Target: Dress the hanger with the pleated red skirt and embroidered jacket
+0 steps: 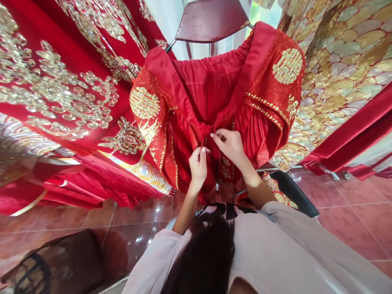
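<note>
A red pleated skirt (pixel 223 87) with gold-embroidered, glittery panels hangs over the chair back (pixel 212 22), its gathered waistband (pixel 159 67) spread wide and dipping toward me. At the low front of the waistband, my left hand (pixel 198 165) pinches a thin red drawstring (pixel 202 141) between thumb and fingertips. My right hand (pixel 231 146) is just to the right and slightly higher, its fingertips closed together against the waistband's edge. Whatever sits between those right fingertips is too small to make out.
Red cloth with silver beaded ornament (pixel 61 96) hangs at the left. A gold and silver scale-patterned garment (pixel 346 77) fills the right. Below are reddish floor tiles (pixel 346 212), a black seat (pixel 295 192) with embroidered cloth on it, and a dark brown bag (pixel 64 261) at lower left.
</note>
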Available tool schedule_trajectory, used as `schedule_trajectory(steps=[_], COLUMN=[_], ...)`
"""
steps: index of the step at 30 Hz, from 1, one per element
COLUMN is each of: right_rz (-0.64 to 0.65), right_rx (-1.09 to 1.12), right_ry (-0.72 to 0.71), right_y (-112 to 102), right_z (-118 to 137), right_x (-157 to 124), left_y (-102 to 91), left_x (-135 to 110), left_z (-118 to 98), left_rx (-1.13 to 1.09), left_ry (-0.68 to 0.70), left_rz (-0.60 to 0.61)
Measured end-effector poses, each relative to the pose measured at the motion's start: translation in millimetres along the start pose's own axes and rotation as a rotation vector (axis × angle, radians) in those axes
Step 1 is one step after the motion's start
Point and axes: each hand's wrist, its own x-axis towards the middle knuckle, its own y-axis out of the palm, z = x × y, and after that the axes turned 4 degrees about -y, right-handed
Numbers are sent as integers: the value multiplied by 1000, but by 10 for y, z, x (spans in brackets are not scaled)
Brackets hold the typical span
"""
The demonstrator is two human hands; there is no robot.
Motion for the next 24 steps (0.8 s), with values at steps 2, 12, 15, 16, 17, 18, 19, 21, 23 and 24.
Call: schedule_trajectory(steps=[2, 12, 15, 16, 17, 18, 19, 21, 23, 24], right_rz=[47, 251, 239, 223, 206, 195, 189, 160, 97, 63], right_rx=[-48, 448, 519, 538, 554, 567, 584, 617, 620, 615], right_ry=[-40, 187, 169, 176, 186, 193, 199, 210, 219, 229], right_y=[23, -269, -139, -103, -76, -59, -50, -44, -30, -14], right_z=[11, -49, 43, 78, 109, 136, 156, 181, 191, 192], right_x=[-81, -500, -453, -440, -431, -428, -430, -449, -481, -500], left_y=[-40, 157, 247, 251, 243, 224, 196, 122, 39, -1], left_x=[7, -243, -300, -301, -294, -284, -272, -257, -255, -256], left_z=[10, -178, -196, -191, -182, -171, -159, -133, -112, -108], left_rx=[14, -229, -205, -193, -182, -177, -179, -193, -217, -223], left_ry=[-9, -259, -292, -294, -294, -294, -295, -301, -295, -276], left_rz=[5, 186, 200, 195, 194, 198, 198, 184, 153, 119])
